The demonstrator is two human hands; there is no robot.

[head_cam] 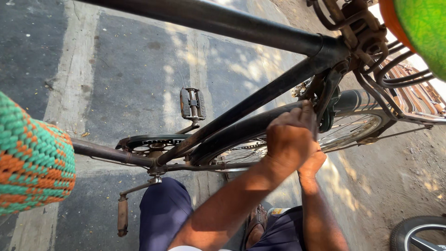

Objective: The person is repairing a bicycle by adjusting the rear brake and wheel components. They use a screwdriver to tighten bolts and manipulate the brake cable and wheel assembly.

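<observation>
Both hands closed: left hand [289, 139] on the mudguard [241, 128], right hand [312, 162] beneath; slip, and knuckles meet spokes [346, 128].

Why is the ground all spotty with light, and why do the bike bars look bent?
Head view: sun through leaves dapples the pavement; the wide lens curves the bicycle frame; the green seat cover is blurred up close; the left hand is sunlit, the right hand partly shaded.

Black bicycle frame [260, 100]; green-and-orange woven cover [32, 158]; dark blue trousers [162, 209]; grey pavement [125, 69].
</observation>
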